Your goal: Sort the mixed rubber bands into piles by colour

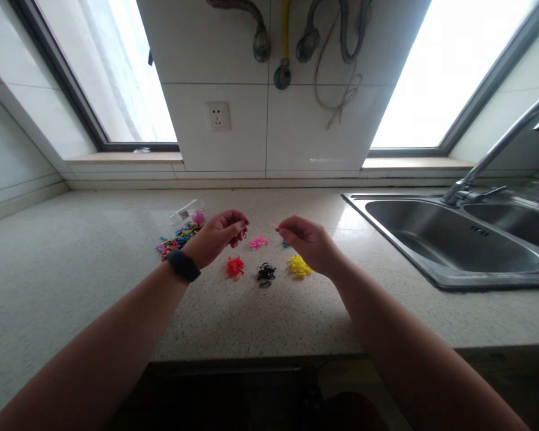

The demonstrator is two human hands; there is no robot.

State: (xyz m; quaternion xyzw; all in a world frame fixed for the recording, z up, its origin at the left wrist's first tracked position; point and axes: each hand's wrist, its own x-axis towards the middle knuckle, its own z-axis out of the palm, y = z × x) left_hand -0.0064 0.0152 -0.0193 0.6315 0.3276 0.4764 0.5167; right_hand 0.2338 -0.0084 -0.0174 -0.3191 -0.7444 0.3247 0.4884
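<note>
Seeing a mixed heap [175, 240] of small, many-coloured, band-like pieces on the speckled counter [117, 239], well to the left of the black pile [266, 270]. Spotting a clear plastic bag [178, 212] and a round pink thing [198, 216] just past that heap, left of and beyond the black pile. Wearing a black wristband [183, 265] on the left wrist, left of the black pile. Holding the left hand [222, 232] beyond and left of the black pile, pinching a small dark piece [246, 223] between thumb and fingers. Finding a red pile [235, 267] near the black pile, on its left, and a pink pile [259, 242] just beyond it. Noticing a dark loop [265, 284] on the near side of the black pile. Glimpsing blue pieces [285, 244] beyond and right of the black pile, partly covered by the right hand [306, 236]. Narrowing that hand's fingertips together, showing a pale speck; being unable to tell what. Seeing a yellow pile [299, 267] right of the black pile, and a steel sink [404, 233] farther right.
</note>
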